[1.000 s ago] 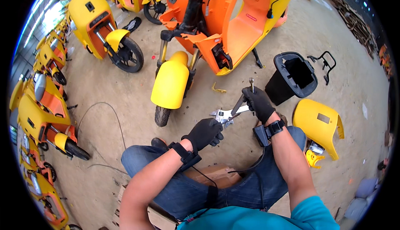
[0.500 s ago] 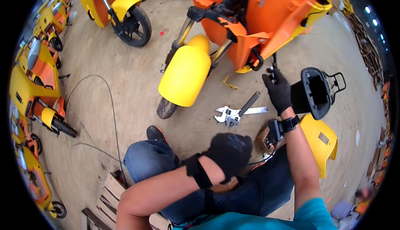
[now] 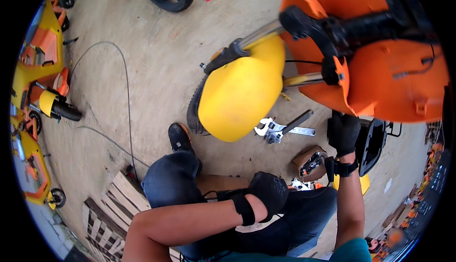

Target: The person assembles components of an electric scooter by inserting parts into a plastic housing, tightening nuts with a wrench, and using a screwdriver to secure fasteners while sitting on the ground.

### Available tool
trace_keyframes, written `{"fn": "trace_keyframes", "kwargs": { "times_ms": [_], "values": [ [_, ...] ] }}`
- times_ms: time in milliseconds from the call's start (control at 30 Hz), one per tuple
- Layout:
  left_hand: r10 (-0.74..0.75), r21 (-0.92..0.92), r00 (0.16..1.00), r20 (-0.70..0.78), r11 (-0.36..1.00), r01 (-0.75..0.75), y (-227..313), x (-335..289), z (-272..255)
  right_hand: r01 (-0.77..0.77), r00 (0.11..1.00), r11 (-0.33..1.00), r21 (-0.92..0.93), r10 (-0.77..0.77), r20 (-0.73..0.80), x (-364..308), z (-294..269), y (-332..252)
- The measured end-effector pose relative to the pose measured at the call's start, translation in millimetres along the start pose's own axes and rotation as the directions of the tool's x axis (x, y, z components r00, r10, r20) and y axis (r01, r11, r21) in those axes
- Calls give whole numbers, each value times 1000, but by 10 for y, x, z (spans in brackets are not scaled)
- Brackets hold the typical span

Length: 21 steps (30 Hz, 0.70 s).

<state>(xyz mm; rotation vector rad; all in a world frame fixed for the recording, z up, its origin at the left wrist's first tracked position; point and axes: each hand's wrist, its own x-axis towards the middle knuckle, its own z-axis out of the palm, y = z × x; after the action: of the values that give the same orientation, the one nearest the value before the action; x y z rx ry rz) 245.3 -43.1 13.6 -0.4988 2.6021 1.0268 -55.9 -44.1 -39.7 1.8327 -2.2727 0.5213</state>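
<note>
My right hand point(image 3: 343, 135), in a black glove, reaches up to the lower edge of the orange body panel point(image 3: 394, 81) of a scooter. Its fingers are bent at the edge, and what they grip is hidden. Closed over my thigh is my gloved left hand point(image 3: 268, 196); whatever it may hold cannot be seen. Between the hands and the scooter's yellow front mudguard point(image 3: 240, 96), an adjustable wrench point(image 3: 304, 131) lies on the floor with a dark-handled tool point(image 3: 297, 122) across it. Below my right hand stands a small cardboard box point(image 3: 309, 163) of small dark parts.
A black bin-like container point(image 3: 373, 143) with a wire handle stands right of my right hand, near a yellow panel point(image 3: 363, 183). A cable point(image 3: 129, 105) curves across the floor at left, by a wooden pallet point(image 3: 124, 198). Parked yellow scooters point(image 3: 47, 48) line the left side.
My view has shifted, and the scooter's front now looms larger and farther right. My right hand is now partly tucked under the orange panel's edge. The left hand stays closed over my thigh.
</note>
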Motion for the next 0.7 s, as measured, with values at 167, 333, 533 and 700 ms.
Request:
{"fn": "trace_keyframes", "kwargs": {
  "times_ms": [167,333,533,700],
  "values": [
    [-10,-128,1000,-18,992,8,-171,-144,-206,120,983,991,-67,-109,148,-136,70,201],
    [-190,-523,974,127,821,228,-406,-336,-225,-397,829,911,113,303,469,-385,-255,-205],
    [-344,-609,894,286,655,447,-373,-862,-58,-288,736,952,107,148,661,-22,-968,-1707],
    [-496,-809,865,76,477,345,-357,-1123,-383,89,817,969,231,-204,539,1582,-810,-2545]
  ]
}}
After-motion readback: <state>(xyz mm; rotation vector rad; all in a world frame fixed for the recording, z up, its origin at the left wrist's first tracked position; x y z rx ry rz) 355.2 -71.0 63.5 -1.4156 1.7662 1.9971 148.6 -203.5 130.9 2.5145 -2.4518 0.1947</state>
